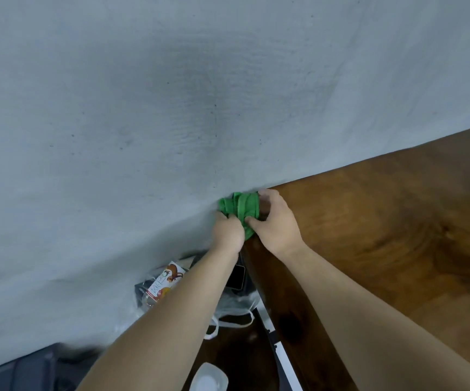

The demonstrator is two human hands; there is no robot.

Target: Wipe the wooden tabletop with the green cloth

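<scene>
The green cloth (239, 207) is bunched up at the far left corner of the wooden tabletop (383, 227), right against the wall. My left hand (226, 232) grips its near left part, just off the table's left edge. My right hand (276, 221) rests on the table corner, thumb and fingers closed around the cloth's right side. Both forearms reach in from the bottom of the view. Part of the cloth is hidden under my hands.
A pale grey wall (171, 108) fills the upper view and meets the table's far edge. Below the table's left edge lie a printed packet (163, 283), a white plastic bag (234, 311), a dark flat device (235, 276) and a white object (208, 376).
</scene>
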